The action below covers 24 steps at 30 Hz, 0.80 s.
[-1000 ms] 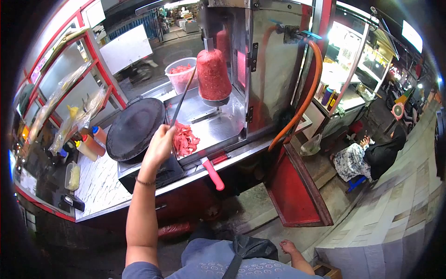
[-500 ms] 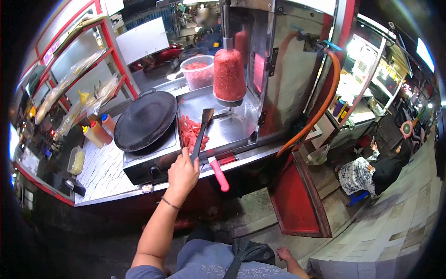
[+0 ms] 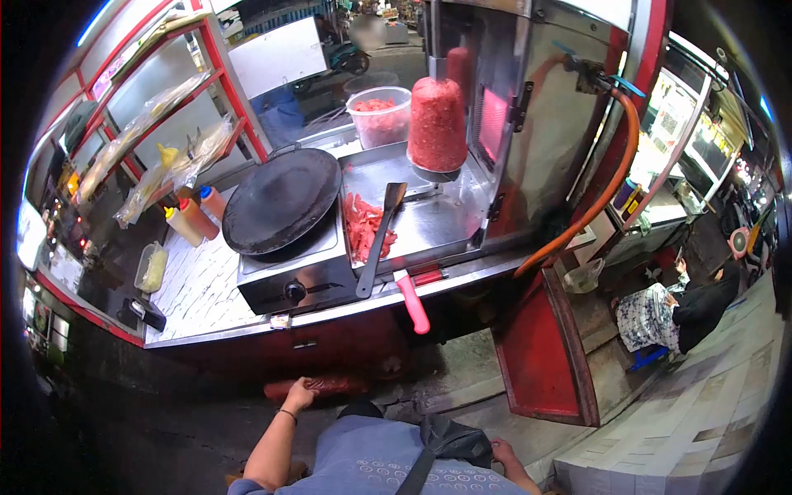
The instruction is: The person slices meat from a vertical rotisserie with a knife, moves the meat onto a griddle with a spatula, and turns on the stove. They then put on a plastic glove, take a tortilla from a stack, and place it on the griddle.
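Black flat-bladed spatula (image 3: 377, 252): propped over silver metal tray's (image 3: 445, 219) edge, probably for easy grabbing
Left hand (image 3: 300, 395), right hand (image 3: 502, 451): can't tell grip

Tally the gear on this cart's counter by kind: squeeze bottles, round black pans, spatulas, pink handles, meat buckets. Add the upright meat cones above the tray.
Squeeze bottles: 3
Round black pan: 1
Spatula: 1
Pink handle: 1
Meat bucket: 1
Upright meat cone: 1
Total: 8

Blk griddle (image 3: 282, 200), pink knife hndl (image 3: 412, 304), orange hose (image 3: 623, 169), floral-print cloth (image 3: 648, 318)
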Motion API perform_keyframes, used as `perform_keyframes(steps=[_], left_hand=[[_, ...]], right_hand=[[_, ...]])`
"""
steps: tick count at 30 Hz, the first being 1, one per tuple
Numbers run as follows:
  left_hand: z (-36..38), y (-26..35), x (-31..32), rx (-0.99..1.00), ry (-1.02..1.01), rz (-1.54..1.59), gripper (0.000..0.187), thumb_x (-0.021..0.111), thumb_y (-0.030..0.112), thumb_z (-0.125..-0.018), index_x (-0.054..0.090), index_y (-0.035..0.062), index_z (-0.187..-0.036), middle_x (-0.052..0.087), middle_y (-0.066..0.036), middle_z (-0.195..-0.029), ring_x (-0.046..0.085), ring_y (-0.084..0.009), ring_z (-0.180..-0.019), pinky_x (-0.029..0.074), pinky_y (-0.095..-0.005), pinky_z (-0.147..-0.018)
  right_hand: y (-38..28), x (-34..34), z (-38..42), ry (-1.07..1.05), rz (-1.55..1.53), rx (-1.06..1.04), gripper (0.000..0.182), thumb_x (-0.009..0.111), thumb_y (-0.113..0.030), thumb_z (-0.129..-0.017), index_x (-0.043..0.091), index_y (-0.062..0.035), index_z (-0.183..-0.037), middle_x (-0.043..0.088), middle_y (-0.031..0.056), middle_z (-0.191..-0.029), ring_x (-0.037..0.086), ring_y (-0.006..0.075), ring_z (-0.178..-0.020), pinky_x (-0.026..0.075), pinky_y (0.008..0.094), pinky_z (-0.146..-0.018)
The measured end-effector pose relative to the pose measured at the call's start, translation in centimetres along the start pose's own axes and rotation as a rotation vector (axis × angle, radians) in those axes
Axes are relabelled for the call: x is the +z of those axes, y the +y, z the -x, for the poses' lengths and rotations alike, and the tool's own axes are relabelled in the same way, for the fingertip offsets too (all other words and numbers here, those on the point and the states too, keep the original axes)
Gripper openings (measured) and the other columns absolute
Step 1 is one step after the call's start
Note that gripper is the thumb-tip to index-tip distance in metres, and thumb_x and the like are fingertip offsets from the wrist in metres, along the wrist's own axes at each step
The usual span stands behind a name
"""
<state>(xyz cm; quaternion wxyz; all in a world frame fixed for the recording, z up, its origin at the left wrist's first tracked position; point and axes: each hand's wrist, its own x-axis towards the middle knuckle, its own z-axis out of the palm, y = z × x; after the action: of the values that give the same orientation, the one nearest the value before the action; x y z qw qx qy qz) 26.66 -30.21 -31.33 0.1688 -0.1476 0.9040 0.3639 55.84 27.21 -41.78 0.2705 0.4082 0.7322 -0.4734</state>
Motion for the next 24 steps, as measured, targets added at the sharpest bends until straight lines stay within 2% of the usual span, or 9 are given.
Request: perform_keyframes(steps=[2,4,6,9,12,14,16,18,24], left_hand=[[0.3,-1.2,-1.2,-0.235,-0.468,-0.289,0.046,0.065,0.040,-0.088,0.062,0.0039,-0.118,0.070,-0.018,-0.106,0.066,-0.0323,-0.103,0.051,-0.0410,-0.090],[3.6,-1.6,-1.6,-0.711,-0.695,-0.211,0.068,0.051,0.062,-0.090,0.055,0.0071,-0.130,0.062,-0.019,-0.124,0.056,-0.0361,-0.118,0.045,-0.0534,-0.097],[8.4,-1.7,-1.2,-0.960,-0.952,0.106,0.080,0.036,0.071,-0.091,0.045,0.0101,-0.141,0.049,-0.018,-0.141,0.046,-0.0384,-0.128,0.037,-0.0661,-0.098],[7.5,-6.1,-0.9,-0.831,-1.063,0.310,0.080,0.030,0.070,-0.093,0.037,0.0106,-0.146,0.038,-0.014,-0.150,0.038,-0.0373,-0.135,0.032,-0.0714,-0.098],[6.3,-6.6,-4.2,-0.765,-1.031,0.144,0.077,0.025,0.067,-0.096,0.039,0.0093,-0.145,0.045,-0.013,-0.146,0.044,-0.0349,-0.131,0.038,-0.0615,-0.101],[4.9,-9.1,-4.8,-0.518,-1.032,-0.022,0.073,0.027,0.062,-0.098,0.050,0.0047,-0.136,0.052,-0.016,-0.139,0.048,-0.0303,-0.129,0.043,-0.0482,-0.100],[3.6,-9.6,-6.4,-0.192,-0.931,-0.449,0.063,0.036,0.053,-0.098,0.063,0.0000,-0.119,0.060,-0.021,-0.127,0.056,-0.0325,-0.121,0.048,-0.0410,-0.096],[3.9,-7.3,-8.5,0.029,-0.632,-0.710,0.054,0.044,0.046,-0.096,0.069,-0.0007,-0.107,0.063,-0.026,-0.118,0.059,-0.0393,-0.115,0.049,-0.0434,-0.095],[5.4,-4.1,-10.8,-0.015,-0.251,-0.678,0.042,0.051,0.038,-0.091,0.073,0.0016,-0.093,0.068,-0.025,-0.100,0.067,-0.0385,-0.097,0.053,-0.0479,-0.085]], right_hand=[[-0.4,0.7,0.3,0.008,-0.010,0.008,0.028,0.065,-0.026,-0.089,0.064,-0.0099,-0.112,0.066,0.0070,-0.077,0.062,0.0176,-0.058,0.054,0.0340,-0.051],[-0.6,0.9,0.5,0.031,-0.023,0.011,0.027,0.065,-0.025,-0.090,0.064,-0.0095,-0.112,0.067,0.0073,-0.078,0.063,0.0179,-0.059,0.055,0.0342,-0.051],[-0.7,1.8,1.5,0.046,-0.025,-0.023,0.028,0.066,-0.026,-0.089,0.064,-0.0085,-0.112,0.067,0.0084,-0.080,0.064,0.0189,-0.060,0.055,0.0347,-0.052],[-4.7,3.5,6.0,0.076,0.074,0.015,0.031,0.066,-0.027,-0.089,0.063,-0.0073,-0.113,0.067,0.0093,-0.081,0.065,0.0196,-0.061,0.055,0.0348,-0.052],[-3.7,8.0,5.4,-0.004,-0.003,0.132,0.035,0.066,-0.030,-0.088,0.063,-0.0074,-0.114,0.069,0.0126,-0.086,0.067,0.0195,-0.062,0.056,0.0344,-0.057],[-4.2,10.5,4.7,-0.053,0.214,0.030,0.037,0.066,-0.031,-0.086,0.063,-0.0070,-0.114,0.070,0.0141,-0.089,0.068,0.0206,-0.066,0.056,0.0351,-0.062],[-4.2,12.9,2.4,-0.103,0.432,-0.083,0.038,0.066,-0.031,-0.085,0.063,-0.0067,-0.114,0.070,0.0156,-0.091,0.069,0.0216,-0.071,0.057,0.0358,-0.068],[-2.8,15.7,-0.3,-0.009,0.144,-0.297,0.039,0.066,-0.031,-0.083,0.064,-0.0096,-0.115,0.071,0.0159,-0.095,0.069,0.0238,-0.084,0.054,0.0366,-0.079],[-4.0,18.7,-4.8,0.029,0.243,-0.335,0.040,0.068,-0.033,-0.081,0.065,-0.0129,-0.116,0.071,0.0143,-0.094,0.068,0.0256,-0.091,0.052,0.0377,-0.081]])
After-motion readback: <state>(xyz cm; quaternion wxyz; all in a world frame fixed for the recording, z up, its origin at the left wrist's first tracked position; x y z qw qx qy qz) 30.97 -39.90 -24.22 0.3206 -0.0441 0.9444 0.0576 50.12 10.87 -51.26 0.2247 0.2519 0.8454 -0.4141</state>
